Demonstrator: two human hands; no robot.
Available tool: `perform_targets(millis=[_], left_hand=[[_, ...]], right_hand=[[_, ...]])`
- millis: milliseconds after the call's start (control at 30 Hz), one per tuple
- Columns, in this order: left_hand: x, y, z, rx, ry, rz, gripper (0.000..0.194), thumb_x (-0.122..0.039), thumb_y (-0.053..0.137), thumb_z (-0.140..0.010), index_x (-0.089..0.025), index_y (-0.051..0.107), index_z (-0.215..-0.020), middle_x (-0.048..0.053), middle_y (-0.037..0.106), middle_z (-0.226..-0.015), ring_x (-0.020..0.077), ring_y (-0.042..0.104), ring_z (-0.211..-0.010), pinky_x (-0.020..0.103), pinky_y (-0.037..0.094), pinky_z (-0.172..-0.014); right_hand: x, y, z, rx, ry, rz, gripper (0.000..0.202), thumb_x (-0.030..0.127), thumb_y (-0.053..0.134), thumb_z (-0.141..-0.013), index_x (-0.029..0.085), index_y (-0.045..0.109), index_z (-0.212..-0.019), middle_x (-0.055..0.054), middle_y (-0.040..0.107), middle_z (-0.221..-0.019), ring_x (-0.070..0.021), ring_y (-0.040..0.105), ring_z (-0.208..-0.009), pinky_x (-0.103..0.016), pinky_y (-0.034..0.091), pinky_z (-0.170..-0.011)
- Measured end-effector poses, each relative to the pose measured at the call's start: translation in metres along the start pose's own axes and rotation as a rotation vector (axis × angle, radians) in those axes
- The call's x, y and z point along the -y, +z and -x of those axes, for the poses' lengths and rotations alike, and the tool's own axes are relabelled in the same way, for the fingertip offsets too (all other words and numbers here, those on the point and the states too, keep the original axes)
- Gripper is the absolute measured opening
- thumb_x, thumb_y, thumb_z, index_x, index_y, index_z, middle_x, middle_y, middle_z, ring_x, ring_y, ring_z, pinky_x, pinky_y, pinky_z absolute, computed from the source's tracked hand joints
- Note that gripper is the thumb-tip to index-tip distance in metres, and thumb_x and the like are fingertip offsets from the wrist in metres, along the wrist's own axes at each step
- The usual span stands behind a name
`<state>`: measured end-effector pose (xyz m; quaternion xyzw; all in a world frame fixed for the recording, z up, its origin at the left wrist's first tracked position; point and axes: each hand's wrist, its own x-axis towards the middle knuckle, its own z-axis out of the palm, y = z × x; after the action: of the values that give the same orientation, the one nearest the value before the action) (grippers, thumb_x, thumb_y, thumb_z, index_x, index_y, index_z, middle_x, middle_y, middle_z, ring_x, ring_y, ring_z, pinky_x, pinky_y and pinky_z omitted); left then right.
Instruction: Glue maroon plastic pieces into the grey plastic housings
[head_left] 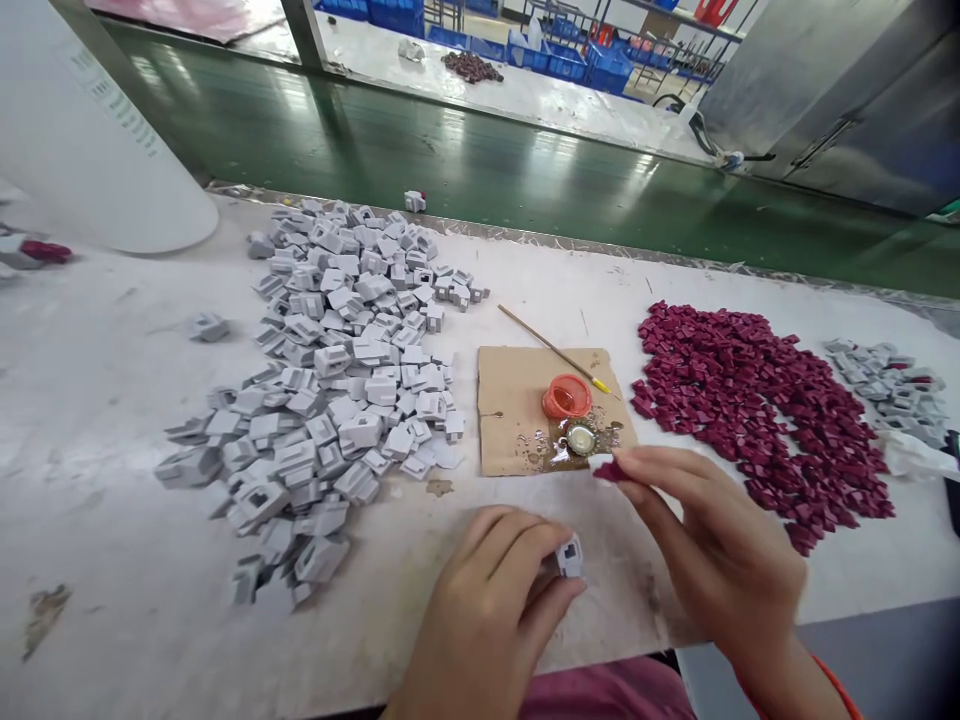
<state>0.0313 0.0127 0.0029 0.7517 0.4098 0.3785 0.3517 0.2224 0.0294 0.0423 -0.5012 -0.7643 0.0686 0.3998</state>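
Observation:
My left hand [491, 600] is closed around a small grey plastic housing [571, 556] near the table's front edge. My right hand [712, 545] pinches a small maroon plastic piece [609, 470] between thumb and fingertips, just below the cardboard square [510, 415]. On the cardboard sit an orange cap [566, 397], a small metal cap [581, 437] and wet glue spots. A large heap of grey housings [337, 380] lies to the left. A heap of maroon pieces [757, 400] lies to the right.
A thin stick with a yellow tip [559, 352] rests across the cardboard's far corner. More grey parts with maroon inserts [892, 385] lie at far right. A green conveyor belt [480, 165] runs behind the table. A white roll [82, 130] stands at the back left.

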Motion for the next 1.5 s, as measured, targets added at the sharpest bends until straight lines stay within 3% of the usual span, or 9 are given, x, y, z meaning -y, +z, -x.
perform_targets(millis=[333, 733, 867, 1033, 1100, 1200, 1267, 1367, 1500], left_hand=[[-0.004, -0.001, -0.004, -0.05, 0.007, 0.003, 0.018, -0.017, 0.066, -0.088, -0.016, 0.064, -0.106, 0.003, 0.071, -0.095, 0.0172, 0.062, -0.091, 0.025, 0.053, -0.082], [-0.005, 0.001, -0.007, -0.067, -0.001, 0.0, 0.011, -0.018, 0.06, -0.093, -0.017, 0.063, -0.103, 0.003, 0.072, -0.093, 0.0174, 0.063, -0.088, 0.027, 0.056, -0.08], [-0.003, 0.0, -0.004, -0.08, 0.017, -0.03, 0.01, -0.017, 0.058, -0.094, -0.018, 0.061, -0.104, 0.003, 0.072, -0.093, 0.0169, 0.064, -0.088, 0.026, 0.056, -0.08], [0.004, -0.002, 0.001, -0.012, 0.032, -0.12, 0.02, -0.016, 0.059, -0.092, -0.021, 0.059, -0.111, 0.003, 0.071, -0.098, 0.0186, 0.065, -0.092, 0.029, 0.057, -0.082], [0.006, -0.004, -0.011, -0.028, 0.038, -0.133, 0.017, -0.021, 0.06, -0.091, -0.022, 0.063, -0.108, 0.004, 0.072, -0.097, 0.0204, 0.067, -0.091, 0.03, 0.059, -0.08], [0.004, -0.008, -0.05, -0.08, 0.044, -0.16, 0.016, -0.032, 0.061, -0.09, -0.023, 0.068, -0.102, 0.006, 0.073, -0.094, 0.023, 0.068, -0.09, 0.034, 0.06, -0.079], [0.001, -0.013, -0.083, -0.086, 0.045, -0.181, 0.021, -0.036, 0.061, -0.089, -0.022, 0.069, -0.102, 0.006, 0.073, -0.095, 0.0235, 0.068, -0.092, 0.036, 0.059, -0.081], [-0.005, -0.029, -0.127, -0.072, 0.041, -0.213, 0.025, -0.039, 0.06, -0.089, -0.022, 0.068, -0.105, 0.006, 0.073, -0.097, 0.0236, 0.068, -0.094, 0.038, 0.058, -0.084], [-0.014, -0.06, -0.182, -0.013, -0.016, -0.294, 0.027, -0.037, 0.061, -0.089, -0.021, 0.067, -0.109, 0.006, 0.072, -0.103, 0.0228, 0.067, -0.097, 0.038, 0.056, -0.088]], right_hand=[[0.015, 0.008, 0.032, 0.109, 0.117, -0.26, 0.026, 0.005, 0.057, -0.091, 0.021, 0.065, -0.111, -0.006, 0.068, -0.098, -0.0173, 0.067, -0.093, -0.024, 0.061, -0.076], [0.016, 0.002, 0.025, 0.2, -0.04, -0.135, 0.027, 0.002, 0.052, -0.092, 0.015, 0.065, -0.113, -0.008, 0.068, -0.102, -0.0167, 0.067, -0.096, -0.024, 0.061, -0.077], [0.013, 0.004, 0.031, 0.242, -0.056, -0.147, 0.032, 0.002, 0.049, -0.094, 0.014, 0.06, -0.12, -0.01, 0.067, -0.107, -0.0193, 0.064, -0.103, -0.031, 0.06, -0.081], [0.014, 0.009, 0.033, 0.254, -0.089, -0.124, 0.028, 0.007, 0.044, -0.097, 0.012, 0.057, -0.121, -0.011, 0.066, -0.109, -0.0185, 0.064, -0.101, -0.031, 0.059, -0.084], [0.015, 0.008, 0.03, 0.247, -0.118, -0.09, 0.027, 0.01, 0.043, -0.1, 0.011, 0.055, -0.124, -0.01, 0.068, -0.106, -0.0171, 0.064, -0.098, -0.029, 0.058, -0.084], [0.008, -0.003, 0.025, 0.22, -0.102, -0.015, 0.035, 0.027, 0.043, -0.104, 0.01, 0.046, -0.134, -0.01, 0.069, -0.103, -0.0172, 0.064, -0.097, -0.026, 0.058, -0.081], [-0.008, -0.014, 0.024, 0.131, -0.062, 0.094, 0.037, 0.034, 0.046, -0.103, 0.013, 0.049, -0.133, -0.01, 0.067, -0.107, -0.0185, 0.063, -0.099, -0.028, 0.057, -0.081], [-0.045, -0.026, 0.017, -0.061, 0.013, 0.356, 0.025, 0.025, 0.052, -0.1, 0.018, 0.06, -0.122, -0.01, 0.065, -0.104, -0.0216, 0.062, -0.096, -0.034, 0.053, -0.082], [-0.08, -0.027, 0.004, -0.067, 0.058, 0.592, 0.031, 0.03, 0.04, -0.103, 0.014, 0.066, -0.108, -0.011, 0.065, -0.092, -0.0247, 0.059, -0.086, -0.039, 0.049, -0.075]])
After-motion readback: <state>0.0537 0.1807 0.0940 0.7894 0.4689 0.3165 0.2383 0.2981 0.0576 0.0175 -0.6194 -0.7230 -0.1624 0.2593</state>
